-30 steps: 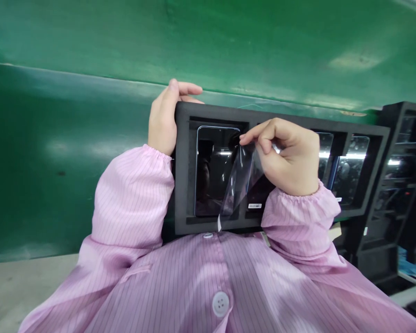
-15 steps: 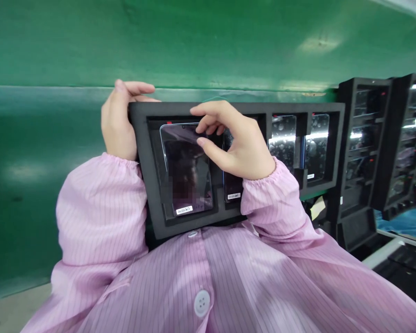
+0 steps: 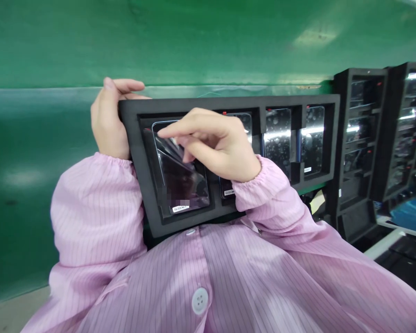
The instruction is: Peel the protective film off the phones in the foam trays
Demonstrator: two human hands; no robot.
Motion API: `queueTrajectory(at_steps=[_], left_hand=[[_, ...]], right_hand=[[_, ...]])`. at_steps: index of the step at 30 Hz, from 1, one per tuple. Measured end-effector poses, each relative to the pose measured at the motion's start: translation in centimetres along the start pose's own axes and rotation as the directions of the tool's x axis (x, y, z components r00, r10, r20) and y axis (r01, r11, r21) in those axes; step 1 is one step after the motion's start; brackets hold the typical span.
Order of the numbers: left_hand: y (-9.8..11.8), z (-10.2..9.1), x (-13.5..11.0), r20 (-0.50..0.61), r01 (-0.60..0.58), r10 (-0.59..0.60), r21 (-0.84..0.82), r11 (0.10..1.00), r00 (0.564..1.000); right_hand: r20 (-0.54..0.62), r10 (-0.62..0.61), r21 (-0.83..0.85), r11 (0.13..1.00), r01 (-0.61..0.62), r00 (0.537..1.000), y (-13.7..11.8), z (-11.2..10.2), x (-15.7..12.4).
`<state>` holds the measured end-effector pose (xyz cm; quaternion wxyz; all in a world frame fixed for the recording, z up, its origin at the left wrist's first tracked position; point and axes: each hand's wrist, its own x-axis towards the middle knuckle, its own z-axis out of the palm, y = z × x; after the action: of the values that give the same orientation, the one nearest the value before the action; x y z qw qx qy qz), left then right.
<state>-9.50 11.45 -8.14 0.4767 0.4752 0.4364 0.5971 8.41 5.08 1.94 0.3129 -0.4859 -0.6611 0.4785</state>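
Observation:
A black foam tray (image 3: 138, 185) leans against my chest, with several dark phones standing in its slots. My left hand (image 3: 107, 118) grips the tray's upper left corner, fingers curled over the top edge. My right hand (image 3: 211, 145) is over the leftmost phone (image 3: 187, 182), its fingertips pinched on a clear film (image 3: 171, 148) that lifts off the phone's upper part. A white label sits at the phone's lower edge. More phones (image 3: 277, 138) fill the slots to the right.
A green wall or conveyor surface (image 3: 38, 162) fills the background. More black foam trays (image 3: 362, 152) with phones stand at the right. A blue surface (image 3: 411, 212) shows at the far right. My pink striped sleeves and coat fill the lower part.
My right hand let go of the earlier loose film, moved onto the leftmost phone and now pinches a film at its top. The view shifted, so the tray sits further left.

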Motion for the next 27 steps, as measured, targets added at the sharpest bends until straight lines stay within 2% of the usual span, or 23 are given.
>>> queueTrajectory(at_steps=[4, 7, 11, 17, 27], left_hand=[[0.0, 0.0, 0.1, -0.008, -0.012, 0.012, 0.026, 1.000, 1.000], [0.2, 0.2, -0.1, -0.028, -0.017, 0.018, 0.041, 0.999, 0.999], [0.2, 0.1, -0.2, -0.013, -0.013, 0.013, 0.019, 1.000, 1.000], [0.0, 0.0, 0.0, -0.016, -0.015, 0.016, 0.028, 1.000, 1.000], [0.1, 0.0, -0.1, 0.001, -0.016, 0.016, 0.020, 1.000, 1.000]], right_hand=[[0.091, 0.059, 0.299, 0.951, -0.084, 0.994, 0.4, 1.3, 0.5], [0.100, 0.101, 0.415, 0.900, -0.133, 0.990, 1.0, 1.7, 0.8], [0.074, 0.193, 0.449, 0.870, -0.205, 0.978, 1.1, 1.8, 0.9], [0.050, 0.261, 0.475, 0.843, -0.253, 0.964, 0.9, 1.8, 0.9], [0.021, 0.269, 0.461, 0.852, -0.248, 0.963, 1.2, 1.4, 0.7]])
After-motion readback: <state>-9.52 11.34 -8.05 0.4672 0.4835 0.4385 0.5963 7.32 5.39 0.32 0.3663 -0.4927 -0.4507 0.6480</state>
